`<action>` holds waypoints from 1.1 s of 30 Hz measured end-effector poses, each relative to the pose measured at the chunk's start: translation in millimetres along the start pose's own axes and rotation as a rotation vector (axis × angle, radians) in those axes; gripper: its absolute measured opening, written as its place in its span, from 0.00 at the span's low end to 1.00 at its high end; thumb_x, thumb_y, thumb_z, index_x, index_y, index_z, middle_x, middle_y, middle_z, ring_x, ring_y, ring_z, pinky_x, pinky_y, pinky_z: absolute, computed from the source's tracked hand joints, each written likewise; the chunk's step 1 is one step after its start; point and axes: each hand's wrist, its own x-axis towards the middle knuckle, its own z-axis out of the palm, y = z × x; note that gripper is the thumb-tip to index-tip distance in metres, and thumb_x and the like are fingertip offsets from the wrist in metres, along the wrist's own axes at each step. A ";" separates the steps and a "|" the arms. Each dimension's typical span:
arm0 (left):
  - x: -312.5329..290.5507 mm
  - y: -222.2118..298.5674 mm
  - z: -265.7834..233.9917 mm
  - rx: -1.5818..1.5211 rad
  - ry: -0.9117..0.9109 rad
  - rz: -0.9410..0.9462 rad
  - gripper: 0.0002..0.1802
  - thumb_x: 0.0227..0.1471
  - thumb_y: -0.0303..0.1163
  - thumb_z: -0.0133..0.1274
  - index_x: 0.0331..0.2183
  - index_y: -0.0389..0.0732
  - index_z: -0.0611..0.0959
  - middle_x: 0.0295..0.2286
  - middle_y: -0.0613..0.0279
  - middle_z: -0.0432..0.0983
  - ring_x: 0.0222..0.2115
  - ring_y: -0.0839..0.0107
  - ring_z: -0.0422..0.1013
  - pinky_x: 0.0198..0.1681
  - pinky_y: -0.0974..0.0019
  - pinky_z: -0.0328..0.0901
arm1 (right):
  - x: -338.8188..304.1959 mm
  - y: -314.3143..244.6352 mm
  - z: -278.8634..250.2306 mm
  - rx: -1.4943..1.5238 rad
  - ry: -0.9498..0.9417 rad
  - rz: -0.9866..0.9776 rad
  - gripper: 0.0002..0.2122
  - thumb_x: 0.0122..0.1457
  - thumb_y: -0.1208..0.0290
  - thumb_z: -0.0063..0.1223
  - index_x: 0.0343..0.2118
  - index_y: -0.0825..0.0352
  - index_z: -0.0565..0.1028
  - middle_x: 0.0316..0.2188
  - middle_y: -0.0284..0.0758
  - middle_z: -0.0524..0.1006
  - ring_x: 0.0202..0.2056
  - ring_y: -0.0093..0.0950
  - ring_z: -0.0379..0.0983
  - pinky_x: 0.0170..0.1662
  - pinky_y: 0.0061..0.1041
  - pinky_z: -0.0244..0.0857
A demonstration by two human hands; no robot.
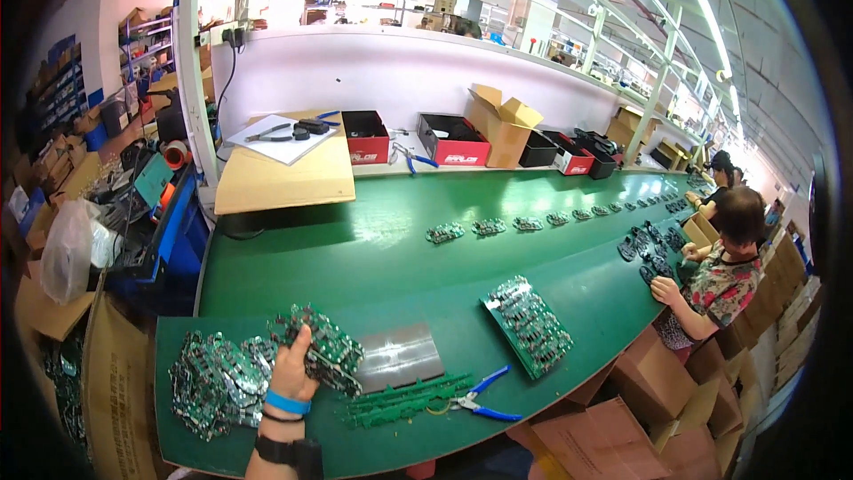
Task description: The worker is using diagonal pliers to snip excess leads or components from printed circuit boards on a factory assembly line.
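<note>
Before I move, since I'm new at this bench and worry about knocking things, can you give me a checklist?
1. Left hand gripping circuit boards: ok.
2. Right hand ready: cannot tell, out of view.
3. Blue-handled pliers shut: not ok, handles spread.
4. Green strips cleared away: not ok, lying beside the pliers.
5. Heap of boards tidy: not ok, jumbled.
6. Rectangular board panel resting on the green tabletop: ok.

Opens into a deep, bright workshop; runs along a green counter (373, 258) backed by a white wall (338, 80), takes in a pale metal post (194, 80) and shelving (151, 52) at left, and glows with tube lights (714, 33) beneath a grey ceiling (773, 36).
</note>
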 end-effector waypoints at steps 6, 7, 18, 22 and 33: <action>-7.7 5.6 5.2 -0.055 0.025 -0.040 0.10 0.56 0.38 0.48 0.37 0.44 0.73 0.27 0.63 0.75 0.23 0.66 0.74 0.20 0.60 0.71 | 27.9 43.0 7.3 0.135 -0.130 -0.045 0.13 0.48 0.72 0.55 0.37 0.70 0.76 0.33 0.36 0.78 0.34 0.26 0.73 0.37 0.25 0.68; -9.6 4.3 3.4 -0.070 0.030 -0.001 0.11 0.56 0.39 0.47 0.37 0.42 0.74 0.27 0.61 0.76 0.24 0.65 0.75 0.20 0.61 0.72 | 25.7 51.1 2.5 0.151 -0.150 -0.051 0.13 0.47 0.71 0.56 0.37 0.70 0.76 0.32 0.36 0.78 0.34 0.26 0.74 0.37 0.25 0.68; -6.6 5.1 8.5 -0.047 -0.033 -0.020 0.13 0.55 0.40 0.48 0.39 0.43 0.74 0.28 0.63 0.76 0.25 0.65 0.75 0.20 0.60 0.72 | 10.7 81.1 51.4 0.375 -0.417 -0.162 0.13 0.47 0.71 0.57 0.36 0.71 0.76 0.31 0.37 0.78 0.32 0.25 0.74 0.37 0.26 0.68; -18.9 0.2 -0.8 -0.037 -0.111 -0.066 0.16 0.54 0.40 0.51 0.41 0.43 0.72 0.29 0.62 0.75 0.26 0.66 0.75 0.22 0.60 0.72 | -21.1 -40.6 24.5 0.446 -0.485 -0.057 0.11 0.49 0.71 0.55 0.36 0.68 0.77 0.32 0.38 0.79 0.33 0.27 0.75 0.38 0.27 0.68; -31.0 -6.8 38.7 -0.033 -0.373 -0.018 0.25 0.52 0.38 0.54 0.49 0.42 0.69 0.38 0.64 0.70 0.34 0.69 0.71 0.33 0.62 0.70 | 80.0 -424.6 -167.4 -0.297 0.436 -0.741 0.10 0.52 0.72 0.55 0.36 0.70 0.75 0.27 0.41 0.76 0.27 0.35 0.74 0.32 0.29 0.68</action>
